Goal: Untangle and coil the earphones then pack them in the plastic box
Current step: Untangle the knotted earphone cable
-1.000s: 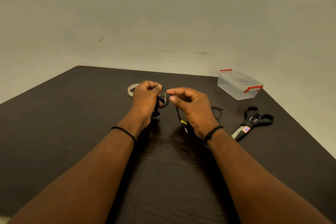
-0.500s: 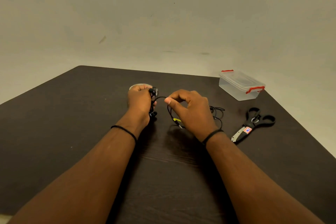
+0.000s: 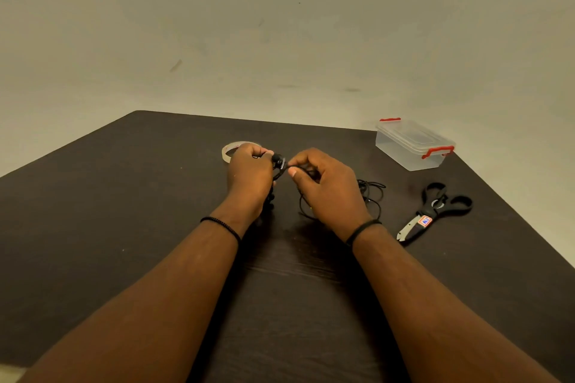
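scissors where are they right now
In the head view the scissors lie on the right side of the table, nearer than the plastic box and right of the right hand.

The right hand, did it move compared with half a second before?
Yes. The right hand moved left, away from the scissors, closing on the left hand; both pinch the earphones.

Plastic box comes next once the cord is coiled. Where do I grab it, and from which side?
Take the plastic box across its long clear side walls, from above and from its left. The lid looks clipped on by red latches at both short ends, so keep fingers off those, and the scissors lie nearer you.
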